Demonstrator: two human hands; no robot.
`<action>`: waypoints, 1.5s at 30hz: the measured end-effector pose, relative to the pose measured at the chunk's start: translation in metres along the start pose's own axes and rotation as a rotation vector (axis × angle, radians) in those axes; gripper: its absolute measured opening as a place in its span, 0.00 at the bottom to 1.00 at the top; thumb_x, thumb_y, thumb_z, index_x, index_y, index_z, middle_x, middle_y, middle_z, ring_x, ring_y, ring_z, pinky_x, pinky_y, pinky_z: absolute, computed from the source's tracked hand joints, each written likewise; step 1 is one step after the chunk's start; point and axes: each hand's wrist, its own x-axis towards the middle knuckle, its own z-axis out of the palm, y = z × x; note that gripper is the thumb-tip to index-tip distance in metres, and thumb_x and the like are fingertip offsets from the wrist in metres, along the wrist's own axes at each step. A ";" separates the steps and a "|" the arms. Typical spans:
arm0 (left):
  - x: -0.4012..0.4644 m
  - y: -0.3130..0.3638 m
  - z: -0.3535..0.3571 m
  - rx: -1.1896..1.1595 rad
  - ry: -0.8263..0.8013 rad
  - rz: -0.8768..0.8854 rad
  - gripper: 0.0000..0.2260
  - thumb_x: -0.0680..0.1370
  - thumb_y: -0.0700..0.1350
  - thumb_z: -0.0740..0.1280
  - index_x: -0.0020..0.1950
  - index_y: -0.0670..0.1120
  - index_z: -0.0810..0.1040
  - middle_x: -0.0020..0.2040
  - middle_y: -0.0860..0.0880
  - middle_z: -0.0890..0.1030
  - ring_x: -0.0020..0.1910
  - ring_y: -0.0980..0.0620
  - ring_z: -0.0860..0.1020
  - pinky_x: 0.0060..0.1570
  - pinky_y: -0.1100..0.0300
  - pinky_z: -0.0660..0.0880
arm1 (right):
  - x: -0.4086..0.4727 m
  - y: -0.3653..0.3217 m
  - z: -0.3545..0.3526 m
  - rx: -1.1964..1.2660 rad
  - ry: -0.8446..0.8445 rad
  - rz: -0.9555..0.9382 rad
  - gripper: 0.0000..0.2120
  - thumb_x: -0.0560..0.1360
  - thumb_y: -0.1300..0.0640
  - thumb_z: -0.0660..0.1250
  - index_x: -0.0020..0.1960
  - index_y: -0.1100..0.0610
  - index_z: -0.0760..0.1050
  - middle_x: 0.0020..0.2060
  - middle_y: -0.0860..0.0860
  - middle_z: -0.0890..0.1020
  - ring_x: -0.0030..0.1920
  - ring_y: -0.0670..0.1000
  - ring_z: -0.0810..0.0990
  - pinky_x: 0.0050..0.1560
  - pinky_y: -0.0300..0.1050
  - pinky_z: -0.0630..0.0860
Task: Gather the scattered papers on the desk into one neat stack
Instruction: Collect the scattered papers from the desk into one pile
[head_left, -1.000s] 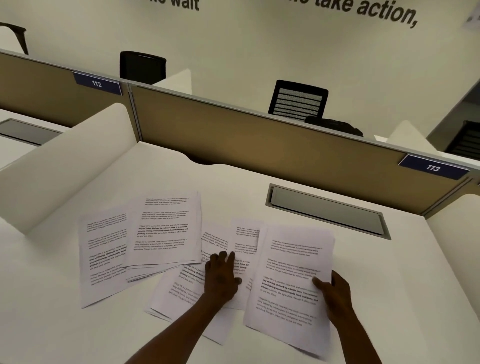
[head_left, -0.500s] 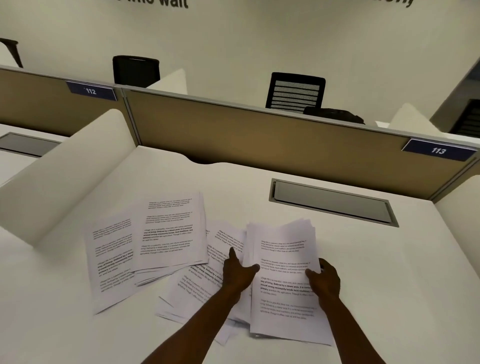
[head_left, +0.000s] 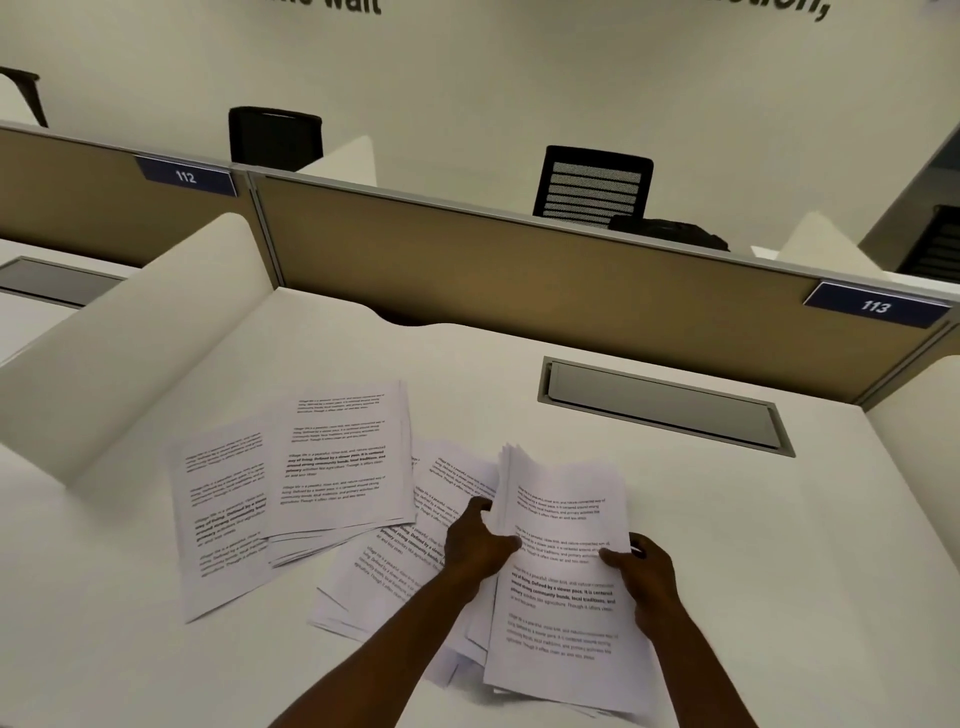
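A bundle of printed white sheets (head_left: 563, 587) is raised at its far end off the white desk (head_left: 779, 545). My left hand (head_left: 475, 540) grips the bundle's left edge and my right hand (head_left: 641, 577) grips its right edge. Under and left of the bundle lie several loose sheets (head_left: 395, 566), fanned out and skewed. Further left sits a second loose pile (head_left: 337, 457) over a single sheet (head_left: 218, 514) that sticks out to the left.
A grey cable hatch (head_left: 665, 405) is set into the desk behind the papers. White side dividers (head_left: 130, 332) flank the desk, and a tan partition (head_left: 519, 291) with number tags 112 and 113 closes the back. Black chairs stand beyond it.
Both hands closed in on the right-hand sheets and drew them together. The bundle's far end has lifted off the desk, and my left hand moved from the middle papers to the bundle's left edge.
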 end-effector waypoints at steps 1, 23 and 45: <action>0.000 0.000 0.001 -0.013 -0.025 -0.002 0.31 0.69 0.45 0.79 0.68 0.48 0.69 0.62 0.45 0.80 0.54 0.50 0.78 0.53 0.56 0.79 | -0.001 0.002 -0.001 0.009 0.000 -0.005 0.18 0.71 0.70 0.73 0.59 0.61 0.77 0.51 0.61 0.83 0.50 0.64 0.83 0.51 0.61 0.81; -0.052 0.021 0.020 -0.030 -0.252 0.513 0.20 0.80 0.45 0.67 0.72 0.51 0.71 0.61 0.57 0.80 0.56 0.68 0.79 0.55 0.72 0.76 | -0.035 -0.015 -0.044 0.255 -0.118 -0.101 0.17 0.68 0.57 0.75 0.56 0.55 0.81 0.54 0.58 0.85 0.52 0.60 0.84 0.46 0.53 0.80; -0.044 0.035 0.021 -0.208 0.008 0.463 0.18 0.72 0.51 0.74 0.61 0.56 0.79 0.49 0.63 0.82 0.50 0.61 0.81 0.42 0.69 0.80 | -0.046 -0.020 -0.017 0.172 0.068 -0.451 0.16 0.73 0.63 0.73 0.59 0.54 0.77 0.51 0.51 0.83 0.52 0.55 0.81 0.52 0.53 0.79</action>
